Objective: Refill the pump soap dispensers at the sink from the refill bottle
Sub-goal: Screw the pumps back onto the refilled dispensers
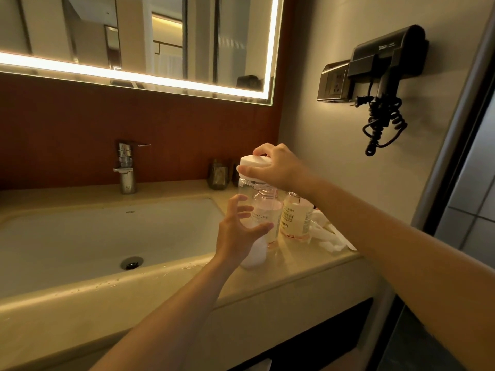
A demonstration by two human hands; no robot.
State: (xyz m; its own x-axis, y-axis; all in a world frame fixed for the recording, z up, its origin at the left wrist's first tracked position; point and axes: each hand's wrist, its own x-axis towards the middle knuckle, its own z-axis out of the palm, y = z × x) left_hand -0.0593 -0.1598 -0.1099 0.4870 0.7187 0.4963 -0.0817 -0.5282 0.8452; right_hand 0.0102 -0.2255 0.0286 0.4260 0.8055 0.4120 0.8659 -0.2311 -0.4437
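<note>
A tall clear refill bottle (251, 259) stands on the counter right of the sink, with a little white liquid at its bottom. My right hand (280, 170) grips its white cap (250, 161) from above. My left hand (237, 235) curls round the bottle's body, thumb in front and fingers on the left side. Right behind it stand two clear soap dispensers, one (270, 219) with pinkish liquid and one (294, 218) with a yellowish label. Their necks show no pump heads; my right wrist hides part of them.
The white sink basin (107, 210) lies to the left, with a chrome faucet (126, 170) behind it. A dark glass holder (218, 175) stands at the back wall. Crumpled white tissue (330, 238) lies at the counter's right end. A wall hair dryer (385, 57) hangs above.
</note>
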